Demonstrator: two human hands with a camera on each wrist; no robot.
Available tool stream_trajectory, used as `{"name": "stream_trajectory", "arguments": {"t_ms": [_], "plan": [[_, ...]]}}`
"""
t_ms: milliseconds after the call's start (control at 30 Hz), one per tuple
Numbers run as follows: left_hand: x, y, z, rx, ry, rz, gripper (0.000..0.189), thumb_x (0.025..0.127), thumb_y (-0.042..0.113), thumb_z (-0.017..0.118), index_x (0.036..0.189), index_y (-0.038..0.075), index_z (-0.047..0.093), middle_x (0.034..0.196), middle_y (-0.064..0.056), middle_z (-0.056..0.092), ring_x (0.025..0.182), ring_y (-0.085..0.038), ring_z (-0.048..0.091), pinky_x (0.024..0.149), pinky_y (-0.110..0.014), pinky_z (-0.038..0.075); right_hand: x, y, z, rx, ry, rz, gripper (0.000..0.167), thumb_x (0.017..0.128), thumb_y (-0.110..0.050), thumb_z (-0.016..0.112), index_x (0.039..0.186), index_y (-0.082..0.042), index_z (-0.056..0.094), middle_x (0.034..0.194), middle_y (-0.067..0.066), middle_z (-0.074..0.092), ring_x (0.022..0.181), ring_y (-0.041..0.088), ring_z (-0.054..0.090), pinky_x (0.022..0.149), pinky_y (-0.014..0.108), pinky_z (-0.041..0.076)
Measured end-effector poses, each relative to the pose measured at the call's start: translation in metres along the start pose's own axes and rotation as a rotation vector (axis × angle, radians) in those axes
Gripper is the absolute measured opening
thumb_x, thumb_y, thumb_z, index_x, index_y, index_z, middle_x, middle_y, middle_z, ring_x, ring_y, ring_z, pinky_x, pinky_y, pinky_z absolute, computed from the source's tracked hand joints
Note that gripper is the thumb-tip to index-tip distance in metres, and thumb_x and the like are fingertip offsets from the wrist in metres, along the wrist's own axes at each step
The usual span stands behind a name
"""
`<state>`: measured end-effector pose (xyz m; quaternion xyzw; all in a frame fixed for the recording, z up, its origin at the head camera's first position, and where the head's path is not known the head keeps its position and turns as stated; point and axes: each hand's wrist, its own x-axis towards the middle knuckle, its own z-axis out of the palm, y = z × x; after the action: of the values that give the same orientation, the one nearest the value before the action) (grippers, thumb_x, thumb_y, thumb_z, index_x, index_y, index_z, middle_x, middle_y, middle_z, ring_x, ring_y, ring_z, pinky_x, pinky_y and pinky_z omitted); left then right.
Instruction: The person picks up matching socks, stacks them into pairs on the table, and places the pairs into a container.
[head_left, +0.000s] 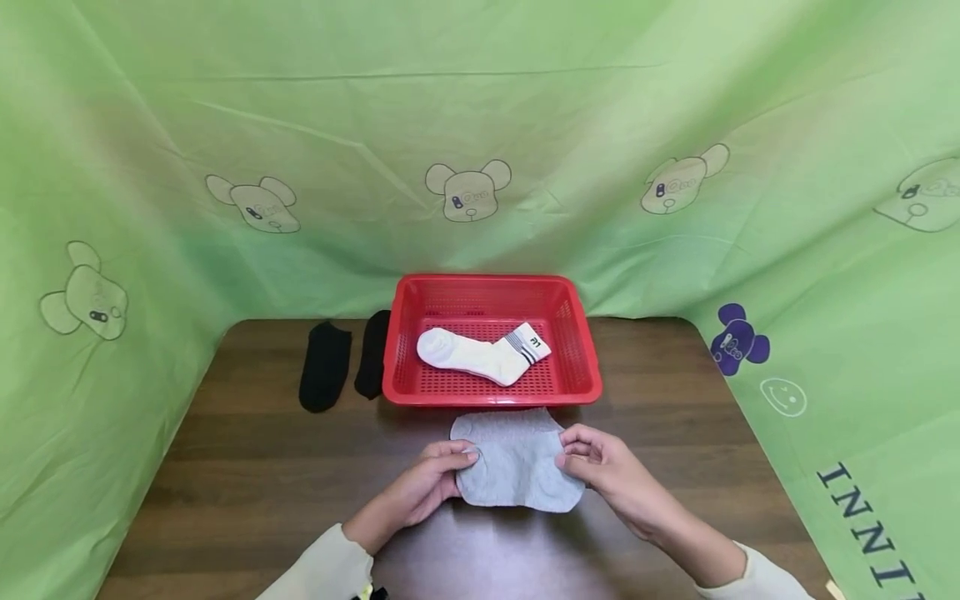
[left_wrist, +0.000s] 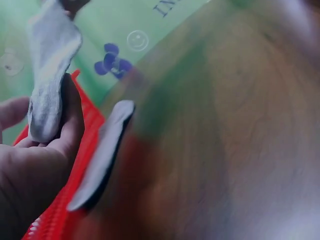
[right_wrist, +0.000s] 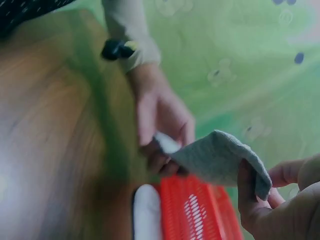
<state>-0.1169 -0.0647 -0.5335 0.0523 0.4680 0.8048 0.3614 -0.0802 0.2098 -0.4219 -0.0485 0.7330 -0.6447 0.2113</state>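
A light grey ankle sock [head_left: 520,473] is stretched between my two hands above the table, in front of the basket. My left hand [head_left: 423,490] pinches its left end between thumb and fingers; my right hand [head_left: 617,477] pinches the right end. A second grey sock [left_wrist: 107,152] lies flat on the table along the basket's near side, mostly hidden beneath the held one in the head view. Inside the red basket [head_left: 491,399] rests a pair of white socks [head_left: 476,357] with dark stripes at the cuff.
Two black socks, one [head_left: 326,367] farther left and one [head_left: 372,354] against the basket's left side, lie on the brown wooden table [head_left: 262,483]. Green cloth [head_left: 360,108] with printed bear heads hangs around the back and sides.
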Motion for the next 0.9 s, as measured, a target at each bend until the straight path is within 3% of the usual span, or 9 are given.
{"name": "stream_trajectory", "arguments": {"t_ms": [200, 367, 600, 733, 900], "plan": [[-0.01, 0.01, -0.008, 0.146, 0.101, 0.014, 0.033, 0.101, 0.01, 0.062, 0.125, -0.011, 0.056, 0.101, -0.002, 0.07, 0.09, -0.012, 0.069, 0.079, -0.032, 0.061, 0.002, 0.017, -0.011, -0.077, 0.062, 0.048, 0.028, 0.092, -0.003, 0.067, 0.112, 0.013, 0.056, 0.094, 0.001, 0.06, 0.084, 0.006, 0.061, 0.075, 0.018, 0.052], [-0.015, 0.008, -0.007, 0.202, 0.154, 0.047, 0.036, 0.098, 0.007, 0.065, 0.125, -0.015, 0.055, 0.097, 0.0, 0.071, 0.086, -0.009, 0.07, 0.076, -0.028, 0.061, 0.008, 0.033, -0.017, -0.096, 0.096, 0.091, 0.031, 0.092, -0.007, 0.069, 0.112, 0.012, 0.057, 0.094, 0.003, 0.061, 0.083, 0.006, 0.061, 0.075, 0.019, 0.051], [-0.01, -0.003, 0.001, 0.354, 0.351, 0.091, 0.032, 0.093, 0.0, 0.068, 0.117, -0.02, 0.059, 0.082, 0.001, 0.066, 0.072, -0.005, 0.063, 0.063, -0.02, 0.056, 0.016, 0.059, -0.019, -0.132, 0.129, 0.133, 0.029, 0.091, -0.008, 0.07, 0.11, 0.01, 0.059, 0.09, 0.003, 0.062, 0.08, 0.005, 0.058, 0.074, 0.018, 0.049], [-0.008, -0.008, 0.003, 0.436, 0.436, 0.104, 0.029, 0.092, -0.001, 0.07, 0.114, -0.019, 0.063, 0.081, -0.003, 0.066, 0.069, -0.006, 0.06, 0.058, -0.019, 0.053, 0.021, 0.074, -0.02, -0.137, 0.133, 0.107, 0.028, 0.09, -0.005, 0.071, 0.109, 0.013, 0.059, 0.089, 0.004, 0.063, 0.078, 0.005, 0.059, 0.073, 0.018, 0.05], [-0.007, -0.016, 0.003, 0.491, 0.469, 0.127, 0.025, 0.09, -0.003, 0.07, 0.11, -0.018, 0.065, 0.08, -0.007, 0.068, 0.064, -0.006, 0.057, 0.054, -0.018, 0.05, 0.027, 0.095, -0.022, -0.191, 0.159, 0.03, 0.025, 0.089, -0.001, 0.072, 0.104, 0.014, 0.061, 0.086, 0.007, 0.065, 0.072, 0.001, 0.058, 0.069, 0.017, 0.049]]}}
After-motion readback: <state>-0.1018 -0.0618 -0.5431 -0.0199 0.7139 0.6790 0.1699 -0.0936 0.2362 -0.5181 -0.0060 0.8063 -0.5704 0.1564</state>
